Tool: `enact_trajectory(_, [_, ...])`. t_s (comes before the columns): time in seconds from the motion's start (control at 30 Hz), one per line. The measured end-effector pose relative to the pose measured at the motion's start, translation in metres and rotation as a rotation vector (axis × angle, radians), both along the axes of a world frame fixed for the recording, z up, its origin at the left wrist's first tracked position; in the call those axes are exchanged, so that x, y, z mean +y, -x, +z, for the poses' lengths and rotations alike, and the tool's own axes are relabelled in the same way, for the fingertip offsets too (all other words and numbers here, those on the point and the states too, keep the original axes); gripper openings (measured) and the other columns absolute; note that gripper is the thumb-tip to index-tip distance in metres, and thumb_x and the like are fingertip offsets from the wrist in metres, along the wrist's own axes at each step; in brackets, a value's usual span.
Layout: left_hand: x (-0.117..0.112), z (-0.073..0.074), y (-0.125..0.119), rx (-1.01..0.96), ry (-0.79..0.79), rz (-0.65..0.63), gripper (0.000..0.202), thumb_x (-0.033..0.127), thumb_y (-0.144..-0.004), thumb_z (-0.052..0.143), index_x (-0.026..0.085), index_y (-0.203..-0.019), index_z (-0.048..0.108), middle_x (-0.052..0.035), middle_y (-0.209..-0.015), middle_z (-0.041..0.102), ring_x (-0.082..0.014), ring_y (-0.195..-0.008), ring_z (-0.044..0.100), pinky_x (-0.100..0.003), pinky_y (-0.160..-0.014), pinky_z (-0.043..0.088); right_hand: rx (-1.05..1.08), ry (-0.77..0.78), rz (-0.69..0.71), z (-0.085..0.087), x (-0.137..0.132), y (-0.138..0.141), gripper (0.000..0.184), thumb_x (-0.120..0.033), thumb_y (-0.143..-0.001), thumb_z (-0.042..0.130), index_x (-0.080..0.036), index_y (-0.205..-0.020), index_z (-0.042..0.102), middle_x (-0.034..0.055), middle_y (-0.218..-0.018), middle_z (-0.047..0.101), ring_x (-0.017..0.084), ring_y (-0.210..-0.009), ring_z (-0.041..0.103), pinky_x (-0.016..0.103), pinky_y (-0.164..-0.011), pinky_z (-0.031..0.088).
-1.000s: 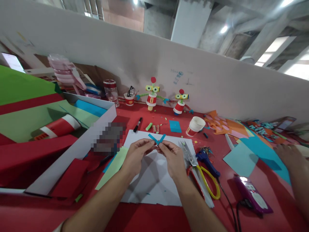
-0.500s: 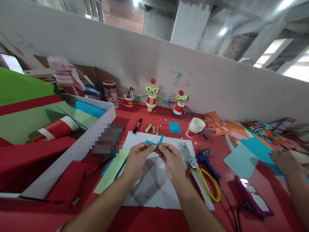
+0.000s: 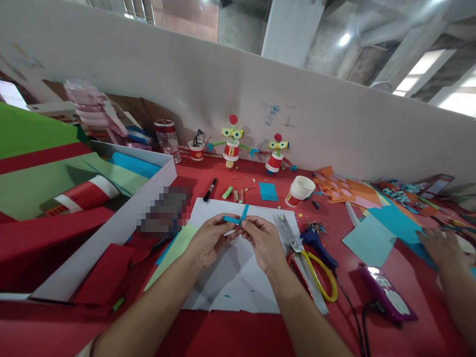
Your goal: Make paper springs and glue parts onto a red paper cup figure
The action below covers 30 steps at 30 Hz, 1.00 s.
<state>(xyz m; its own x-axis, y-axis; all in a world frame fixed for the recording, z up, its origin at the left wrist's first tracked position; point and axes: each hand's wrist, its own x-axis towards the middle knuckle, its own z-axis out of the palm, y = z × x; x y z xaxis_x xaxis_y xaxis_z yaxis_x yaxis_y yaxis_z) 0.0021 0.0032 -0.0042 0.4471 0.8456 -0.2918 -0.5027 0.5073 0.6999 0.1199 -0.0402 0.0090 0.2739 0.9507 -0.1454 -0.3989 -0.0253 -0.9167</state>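
Over a white paper sheet (image 3: 232, 280), narrow blue paper strips (image 3: 231, 219) meet at an angle, one lying sideways and one pointing up. My left hand (image 3: 210, 240) has its fingers closed at the sideways strip's underside. Thumb and fingers of my right hand (image 3: 265, 240) pinch the corner where the strips meet. Whether they are joined there I cannot tell. Right of the sheet's middle lie large scissors (image 3: 297, 245) with red and yellow handles, blades toward the back. A blue glue gun (image 3: 320, 250) rests beside them.
Two paper-cup robot figures (image 3: 231, 148) stand by the wall. Stacked paper cups (image 3: 300, 191), a black marker (image 3: 210, 190) and folded paper springs (image 3: 238, 195) lie before them. At left is a box (image 3: 111, 238) of coloured paper. Another person's hand (image 3: 444, 245) touches blue paper at right.
My left hand's fingers have shifted lower, so more of the sideways blue strip shows. The right hand keeps its pinch at the corner. The view has tilted slightly.
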Motion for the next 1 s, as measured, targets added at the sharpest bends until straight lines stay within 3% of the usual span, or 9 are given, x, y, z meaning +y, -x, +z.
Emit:
enact_trajectory(0.27, [0.001,-0.004,0.000,0.003,-0.040,-0.038,0.023,0.014,-0.054,0.082,0.014,-0.073,0.069,-0.0009,-0.073,0.067,-0.0112,-0.068,0.062,-0.025,-0.073,0.051,-0.055,-0.006,0.000,-0.004,-0.001,-0.001,0.013,-0.026,-0.059,0.075,-0.018,-0.067,0.071,-0.0017,-0.059,0.064,0.009,-0.055,0.051,0.023,-0.057,0.041])
enact_trajectory(0.4, [-0.001,0.000,0.000,0.101,-0.102,-0.027,0.025,0.021,-0.054,0.083,0.015,-0.074,0.069,-0.0010,-0.071,0.067,-0.0111,-0.063,0.062,-0.025,-0.069,0.050,-0.111,-0.042,0.005,-0.008,-0.001,-0.002,0.013,-0.026,-0.058,0.075,-0.018,-0.068,0.072,-0.0010,-0.061,0.065,0.010,-0.056,0.050,0.024,-0.057,0.042])
enact_trajectory(0.6, [-0.001,0.000,0.000,0.255,-0.194,-0.012,0.020,0.027,-0.056,0.080,0.014,-0.069,0.071,-0.0027,-0.064,0.067,-0.0131,-0.062,0.061,-0.030,-0.074,0.049,-0.245,-0.059,-0.028,-0.010,-0.002,-0.002,0.011,-0.023,-0.062,0.071,-0.020,-0.071,0.074,0.0002,-0.065,0.067,0.013,-0.061,0.054,0.027,-0.060,0.045])
enact_trajectory(0.87, [-0.004,0.000,-0.002,0.339,-0.300,0.081,0.013,0.027,-0.061,0.076,0.016,-0.059,0.069,-0.0027,-0.058,0.066,-0.0137,-0.060,0.059,-0.027,-0.068,0.048,-0.400,-0.143,0.013,-0.014,-0.003,-0.003,0.020,-0.016,-0.069,0.062,-0.023,-0.083,0.075,0.0007,-0.080,0.068,0.015,-0.072,0.058,0.029,-0.070,0.047])
enact_trajectory(1.0, [-0.003,-0.002,-0.003,0.368,-0.327,0.160,0.010,0.025,-0.060,0.076,0.017,-0.060,0.070,-0.0017,-0.058,0.066,-0.0137,-0.060,0.057,-0.026,-0.066,0.047,-0.365,-0.116,0.018,-0.015,-0.003,-0.002,0.021,-0.021,-0.068,0.067,-0.023,-0.087,0.074,0.0016,-0.085,0.069,0.016,-0.077,0.060,0.030,-0.075,0.047])
